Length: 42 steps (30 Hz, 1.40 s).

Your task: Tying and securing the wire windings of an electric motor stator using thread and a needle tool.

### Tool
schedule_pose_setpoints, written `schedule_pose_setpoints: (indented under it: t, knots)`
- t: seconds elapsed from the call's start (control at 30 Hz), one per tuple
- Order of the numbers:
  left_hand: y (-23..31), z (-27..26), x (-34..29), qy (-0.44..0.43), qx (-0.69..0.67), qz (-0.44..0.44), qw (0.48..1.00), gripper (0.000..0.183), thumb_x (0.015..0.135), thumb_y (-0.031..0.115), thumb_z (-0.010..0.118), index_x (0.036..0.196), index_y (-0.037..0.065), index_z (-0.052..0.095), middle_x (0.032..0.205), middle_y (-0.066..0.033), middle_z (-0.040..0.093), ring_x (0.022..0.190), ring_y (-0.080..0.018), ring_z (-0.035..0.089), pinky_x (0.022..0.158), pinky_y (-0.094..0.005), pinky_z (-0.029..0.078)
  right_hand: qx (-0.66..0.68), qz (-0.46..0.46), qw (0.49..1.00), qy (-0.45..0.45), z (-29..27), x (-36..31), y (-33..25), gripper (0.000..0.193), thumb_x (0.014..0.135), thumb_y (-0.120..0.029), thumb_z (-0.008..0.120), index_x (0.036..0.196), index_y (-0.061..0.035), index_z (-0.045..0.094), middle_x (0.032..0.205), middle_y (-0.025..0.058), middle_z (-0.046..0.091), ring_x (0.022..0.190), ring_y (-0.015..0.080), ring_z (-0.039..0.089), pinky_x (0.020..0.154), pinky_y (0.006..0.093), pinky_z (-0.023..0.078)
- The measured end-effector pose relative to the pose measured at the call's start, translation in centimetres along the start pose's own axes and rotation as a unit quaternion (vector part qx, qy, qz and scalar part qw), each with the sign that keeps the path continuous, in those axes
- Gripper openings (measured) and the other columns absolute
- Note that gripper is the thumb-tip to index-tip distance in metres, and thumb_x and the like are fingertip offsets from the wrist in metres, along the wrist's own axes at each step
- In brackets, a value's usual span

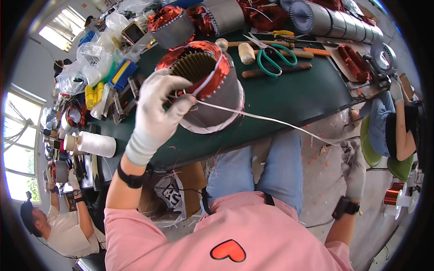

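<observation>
A motor stator with a grey metal core stands near the table's front edge, its copper-red windings bulging from the upper end. White cord is laced over those windings. My left hand, in a white glove, is closed at the winding's near rim, thumb and fingers pinching the white cord where it leaves the coil. From there the cord runs out to the right, fairly straight, past the table edge. My right hand, also gloved and well off to the right, grips its far part between curled fingers.
Green-handled scissors, a pale mallet and wooden-handled tools lie behind the stator. More stators stand at the back. A white cord spool sits left. Co-workers are at left and right.
</observation>
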<state>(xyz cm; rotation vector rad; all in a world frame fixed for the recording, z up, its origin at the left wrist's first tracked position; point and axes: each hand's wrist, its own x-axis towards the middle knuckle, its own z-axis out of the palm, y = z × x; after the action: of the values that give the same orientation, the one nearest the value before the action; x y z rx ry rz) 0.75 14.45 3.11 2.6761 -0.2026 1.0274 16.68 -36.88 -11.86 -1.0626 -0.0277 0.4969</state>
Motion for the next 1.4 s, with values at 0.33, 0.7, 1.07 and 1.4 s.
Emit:
schedule_pose_setpoints:
  t: [0.33,0.7,1.07,1.4]
  knots:
    - [12.5,1.3,-1.6,-0.282,-0.230,-0.103,0.926,0.043,0.101,0.033,0.053,0.125,-0.001,0.061,0.098,-0.0228,0.068,0.087,-0.0389,0.068,0.077,-0.0417,0.055,-0.509,-0.260,0.677,-0.463,24.4,-3.7,2.8,0.017,0.089,-0.023,0.065,0.102,-0.0166,0.075,0.110,0.0146,0.068,0.083,0.0286,0.067,0.074,0.0372,0.055]
    - [9.3,-0.9,-0.8,-0.124,-0.054,0.015,0.991,0.026,0.095,0.013,0.058,0.116,-0.001,0.066,0.090,-0.0152,0.070,0.075,-0.0286,0.067,0.073,-0.0359,0.055,-0.345,0.046,0.782,-0.517,28.0,-1.5,4.6,0.021,0.100,-0.015,0.058,0.117,-0.0083,0.070,0.091,0.0090,0.070,0.072,0.0208,0.067,0.066,0.0327,0.055]
    - [0.9,-1.9,5.3,-0.193,-0.006,-0.105,0.976,0.026,0.099,0.018,0.057,0.111,-0.001,0.069,0.095,-0.0161,0.072,0.087,-0.0222,0.070,0.082,-0.0314,0.053,-0.190,0.204,0.917,-0.284,32.2,1.1,1.0,0.033,0.105,-0.025,0.045,0.118,-0.0026,0.065,0.060,-0.0020,0.056,0.046,0.0030,0.048,0.041,0.0193,0.035]
    - [-3.0,-2.4,9.0,-0.299,0.129,0.194,0.925,0.015,0.083,0.004,0.062,0.094,-0.003,0.071,0.092,-0.0173,0.065,0.093,-0.0350,0.066,0.086,-0.0407,0.052,-0.387,-0.115,0.867,-0.290,32.9,4.9,3.2,0.029,0.103,-0.023,0.055,0.118,-0.0025,0.068,0.078,0.0032,0.067,0.052,0.0056,0.054,0.048,0.0194,0.039]
